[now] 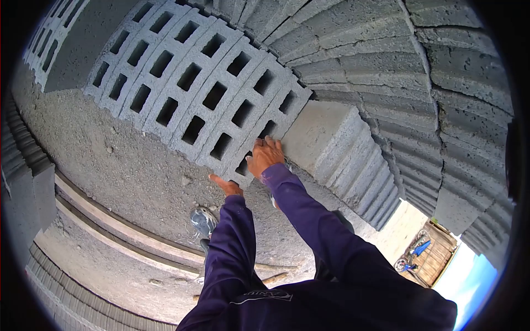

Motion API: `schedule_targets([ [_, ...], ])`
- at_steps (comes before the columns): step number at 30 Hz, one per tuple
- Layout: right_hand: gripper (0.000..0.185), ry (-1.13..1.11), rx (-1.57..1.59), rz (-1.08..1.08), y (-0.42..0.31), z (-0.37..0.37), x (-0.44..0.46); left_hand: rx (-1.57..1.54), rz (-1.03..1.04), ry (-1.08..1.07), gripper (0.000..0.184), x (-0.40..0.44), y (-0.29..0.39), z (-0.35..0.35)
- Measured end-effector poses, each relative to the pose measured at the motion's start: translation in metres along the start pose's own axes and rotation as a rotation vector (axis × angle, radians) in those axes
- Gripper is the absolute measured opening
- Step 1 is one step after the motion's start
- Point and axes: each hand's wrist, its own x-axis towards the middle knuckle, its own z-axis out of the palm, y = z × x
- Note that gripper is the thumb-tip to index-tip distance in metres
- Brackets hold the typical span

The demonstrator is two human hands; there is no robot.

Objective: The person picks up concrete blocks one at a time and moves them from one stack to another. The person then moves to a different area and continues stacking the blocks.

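Observation:
My right hand (267, 155) is on the nearest hollow concrete block (255, 144), at the near end of a row. Its fingers are bent over the block's top by the hollows, and the thumb side covers part of one hole. My left hand (228, 186) is at the lower end of the same block, close to the ground. One digit stretches out to the left, while the other fingers are mostly hidden; whether the palm presses on the block cannot be made out. Against this block stand several more hollow blocks (200, 91), their rectangular holes facing up.
A tall stack of concrete blocks (464, 105) rises on the right, with a lower stack (353, 157) beside my right arm. Wooden beams (127, 234) lie on gravelly ground (132, 165) at left. My shoe (204, 220) is below. A motorcycle (407, 262) stands farther off.

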Motion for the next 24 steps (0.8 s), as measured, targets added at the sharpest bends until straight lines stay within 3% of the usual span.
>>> schedule_targets([
  [1, 0.039, 0.101, 0.076, -0.083, -0.006, -0.013, -0.015, 0.056, -0.105, 0.084, 0.086, 0.007, -0.006, -0.017],
  [2, 0.039, 0.094, 0.073, -0.073, -0.008, -0.034, -0.030, 0.019, 0.136, 0.025, 0.085, -0.041, 0.006, 0.022],
  [3, 0.036, 0.247, 0.183, -0.150, -0.004, -0.063, -0.044, 0.021, 0.127, 0.021, 0.085, -0.040, 0.005, 0.015],
  [4, 0.033, 0.400, 0.292, -0.231, 0.002, -0.094, -0.058, 0.111, 0.005, 0.201, 0.084, -0.030, 0.004, 0.000],
  [5, 0.028, 0.525, 0.269, -0.175, 0.014, -0.126, -0.067, 0.200, -0.114, 0.382, 0.083, -0.029, 0.004, -0.010],
  [6, 0.028, 0.620, 0.234, -0.107, 0.034, -0.150, -0.071, 0.331, -0.235, 0.430, 0.082, -0.090, 0.034, 0.022],
  [7, 0.030, 0.679, 0.169, -0.019, 0.059, -0.164, -0.071, 0.330, -0.231, 0.442, 0.082, -0.101, 0.035, 0.011],
  [9, 0.040, 0.630, -0.010, 0.158, 0.109, -0.178, -0.060, 0.470, -0.254, 0.227, 0.082, -0.122, 0.035, -0.025],
  [11, 0.049, 0.567, -0.088, 0.210, 0.145, -0.173, -0.042, 0.507, -0.255, 0.184, 0.077, -0.156, 0.042, -0.022],
  [15, 0.056, 0.486, -0.059, 0.304, 0.148, -0.151, -0.029, 0.630, -0.345, -0.004, 0.066, -0.197, 0.037, -0.006],
  [16, 0.058, 0.575, -0.021, 0.303, 0.149, -0.143, -0.030, 0.616, -0.373, -0.066, 0.065, -0.204, 0.036, 0.004],
  [17, 0.060, 0.671, 0.014, 0.288, 0.149, -0.140, -0.025, 0.605, -0.363, -0.077, 0.065, -0.207, 0.033, 0.016],
  [20, 0.059, 0.671, 0.054, 0.300, 0.143, -0.141, -0.030, 0.679, -0.298, -0.232, 0.067, -0.233, 0.021, 0.034],
  [24, 0.059, 0.660, 0.133, 0.265, 0.149, -0.146, -0.031, 0.476, -0.110, -0.335, 0.069, -0.269, -0.009, 0.102],
])
